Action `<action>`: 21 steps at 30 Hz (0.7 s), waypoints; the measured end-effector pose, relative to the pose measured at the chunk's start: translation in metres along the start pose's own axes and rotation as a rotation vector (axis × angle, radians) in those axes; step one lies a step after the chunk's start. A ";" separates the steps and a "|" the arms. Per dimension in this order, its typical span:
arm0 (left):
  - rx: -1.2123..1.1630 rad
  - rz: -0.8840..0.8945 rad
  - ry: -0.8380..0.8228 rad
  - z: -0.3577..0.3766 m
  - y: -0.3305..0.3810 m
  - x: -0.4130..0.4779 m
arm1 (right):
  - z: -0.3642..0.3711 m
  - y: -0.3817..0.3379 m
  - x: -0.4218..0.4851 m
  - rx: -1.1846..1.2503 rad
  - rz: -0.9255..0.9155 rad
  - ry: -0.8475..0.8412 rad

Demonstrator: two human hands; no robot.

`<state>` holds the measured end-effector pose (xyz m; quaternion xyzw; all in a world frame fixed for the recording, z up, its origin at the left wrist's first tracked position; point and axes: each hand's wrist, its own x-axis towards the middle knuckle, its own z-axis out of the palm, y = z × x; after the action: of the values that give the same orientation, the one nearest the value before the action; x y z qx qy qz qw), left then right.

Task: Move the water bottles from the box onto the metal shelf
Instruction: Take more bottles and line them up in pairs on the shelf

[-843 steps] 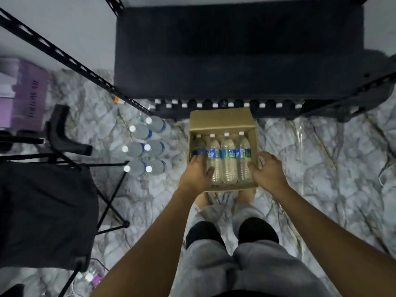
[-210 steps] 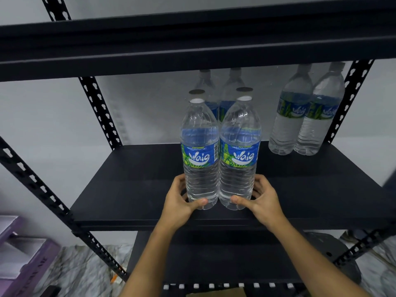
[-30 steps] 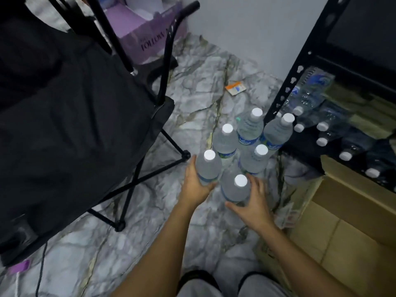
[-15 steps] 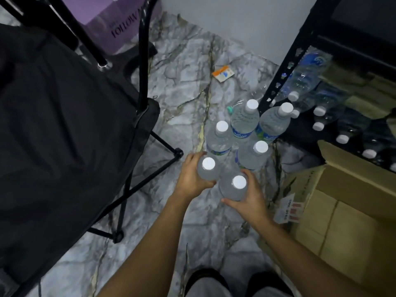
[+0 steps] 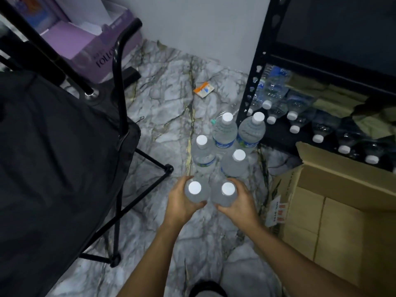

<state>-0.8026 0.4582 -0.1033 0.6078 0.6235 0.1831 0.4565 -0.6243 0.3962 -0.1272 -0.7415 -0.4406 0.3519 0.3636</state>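
Marbled floor tiles are occupied by six upright water bottles beside the metal shelf. The nearest two bottles are clasped, one in the left hand and one in the right hand. Four further bottles behind them are not yet shelved. Shelved bottles are laid sideways on the lowest level. The cardboard box is turned so its inside cannot be judged.

The left hand, gripping the near-left bottle, and the right hand, gripping the near-right bottle, occupy a strip of marble floor bounded left by the folding chair and right by the cardboard box. Four upright bottles stand just ahead, with the shelf upright at their far right. Bare floor is open ahead-left toward the wall.
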 end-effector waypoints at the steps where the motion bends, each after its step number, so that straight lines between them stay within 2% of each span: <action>1: 0.013 -0.006 0.006 -0.002 0.006 -0.007 | -0.006 -0.003 -0.001 -0.008 -0.010 -0.016; 4: 0.080 0.004 0.032 -0.014 0.038 -0.029 | -0.035 -0.021 -0.010 0.004 -0.039 -0.063; 9: 0.162 0.111 0.023 -0.027 0.117 -0.066 | -0.109 -0.067 -0.038 0.089 -0.089 -0.030; 12: 0.189 0.193 0.003 -0.027 0.179 -0.084 | -0.169 -0.094 -0.052 0.143 -0.112 0.024; 18: 0.191 0.387 -0.066 -0.002 0.310 -0.113 | -0.306 -0.129 -0.076 0.099 -0.113 0.161; 21: 0.154 0.508 -0.080 0.018 0.374 -0.125 | -0.378 -0.150 -0.091 -0.005 -0.152 0.275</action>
<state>-0.5867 0.4097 0.2237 0.7843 0.4448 0.2198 0.3726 -0.3983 0.2789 0.2033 -0.7481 -0.4424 0.2175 0.4441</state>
